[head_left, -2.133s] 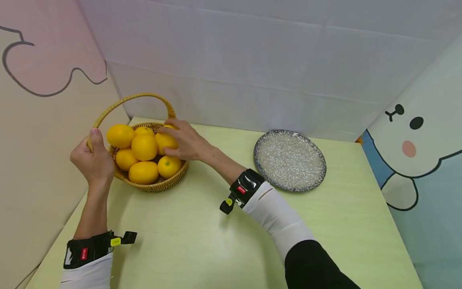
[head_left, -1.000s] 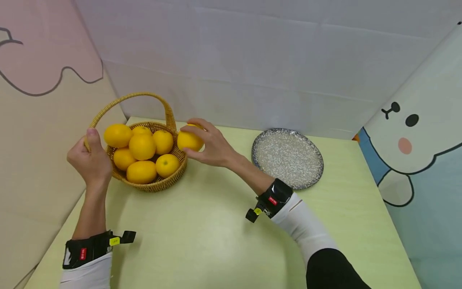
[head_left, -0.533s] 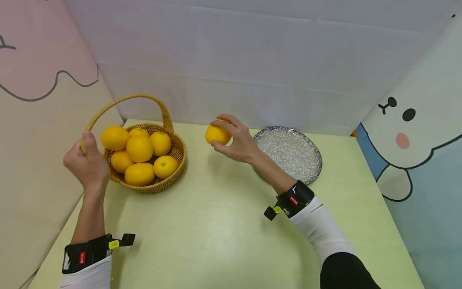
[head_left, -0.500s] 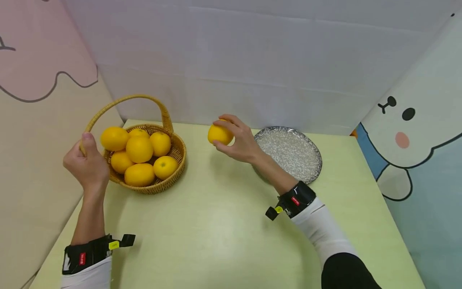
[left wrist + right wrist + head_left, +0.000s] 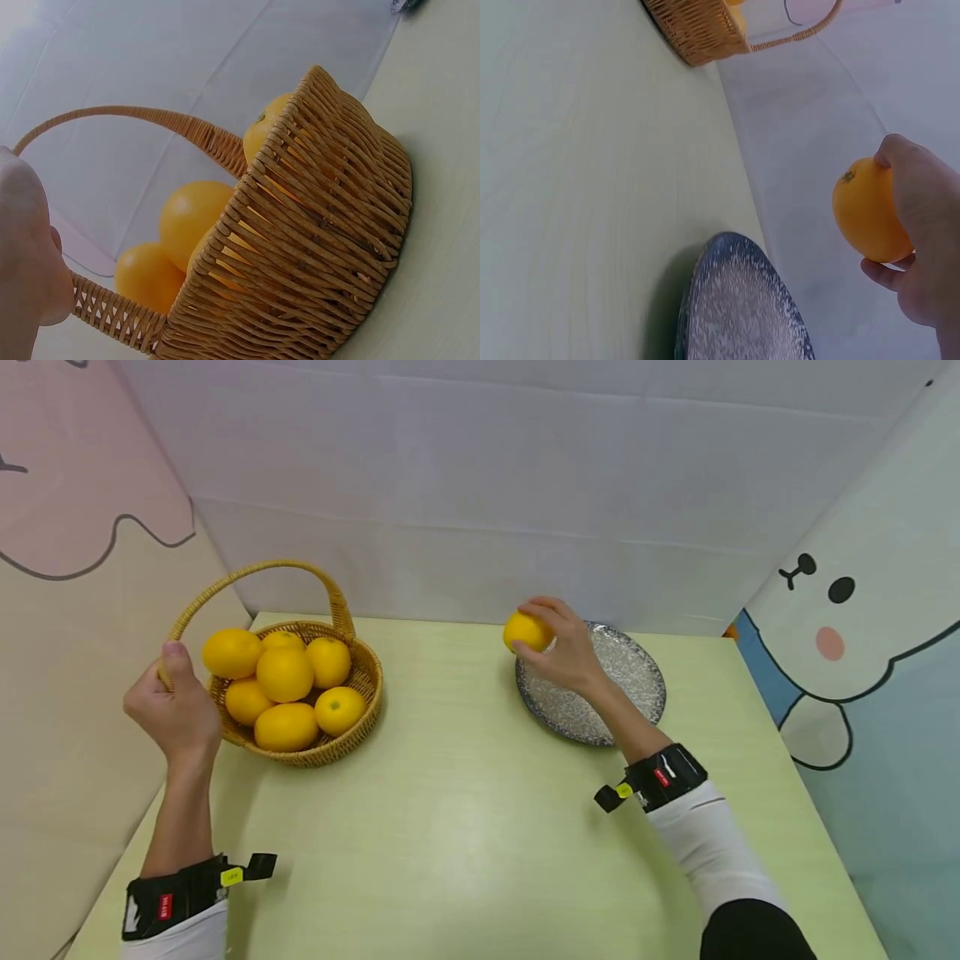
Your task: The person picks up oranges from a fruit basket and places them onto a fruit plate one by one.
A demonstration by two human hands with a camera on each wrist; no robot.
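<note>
Head view: the left hand [image 5: 176, 710] is gripping the handle [image 5: 277, 563] of a wicker basket [image 5: 330, 752] standing on the tabletop [image 5: 435, 827], seven yellow fruits [image 5: 285, 674] showing inside it. The right hand [image 5: 566, 647] is pinching another yellow fruit [image 5: 527, 631], holding it in the air near the far left edge of the speckled plate [image 5: 570, 710].

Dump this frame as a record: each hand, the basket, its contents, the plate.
left hand: grips basket handle
right hand: holds one yellow-orange fruit between thumb and fingers
held fruit: off the table, apart from the plate
basket: woven, left of the plate
basket contents: seven fruits visible; any beneath hidden
plate: speckled grey, dark rim, on the table
</note>
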